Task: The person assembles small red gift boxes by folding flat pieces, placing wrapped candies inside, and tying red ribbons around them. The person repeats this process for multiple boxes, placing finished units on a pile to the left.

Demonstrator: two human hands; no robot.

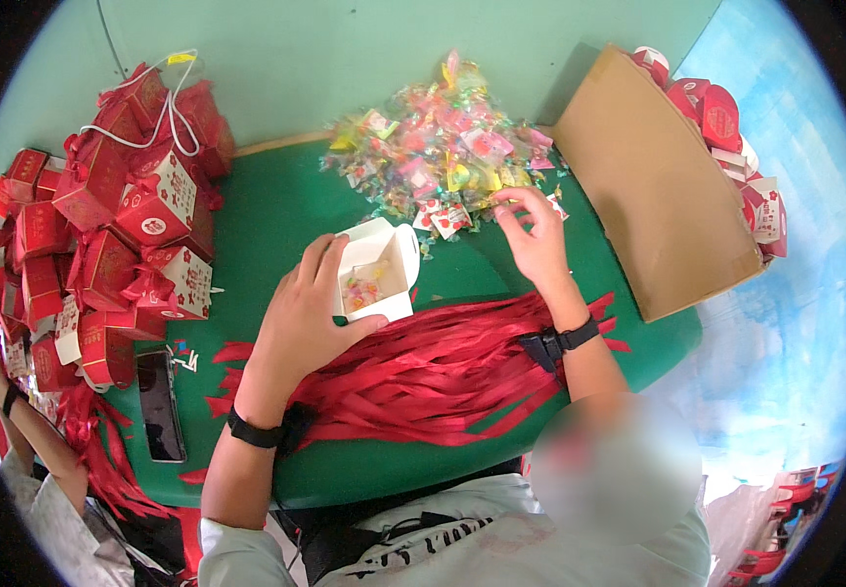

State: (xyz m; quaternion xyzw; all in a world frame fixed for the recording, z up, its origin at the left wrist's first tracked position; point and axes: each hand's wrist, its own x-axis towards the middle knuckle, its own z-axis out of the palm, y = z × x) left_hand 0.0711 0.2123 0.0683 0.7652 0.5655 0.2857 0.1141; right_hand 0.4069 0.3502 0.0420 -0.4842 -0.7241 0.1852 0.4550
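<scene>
My left hand (296,318) is wrapped round a small white paper box (374,245) with its lid open. A few wrapped candies (364,286) lie in the bottom of that box. To the right, my right hand (540,235) is at the near right edge of a heap of colourful wrapped candies (433,147). Its thumb and forefinger are bent toward each other in a pinch; whatever is between them is too small to make out. Beneath both wrists a bundle of red ribbons (423,377) lies across the green table (271,201).
Red gift boxes (100,254) are piled at the left, with a white cable (177,112) on top. A phone (161,406) lies near them. At the right stands a brown carton (648,186) with more red boxes (716,117) behind its wall. Another person's arm (42,430) shows at far left.
</scene>
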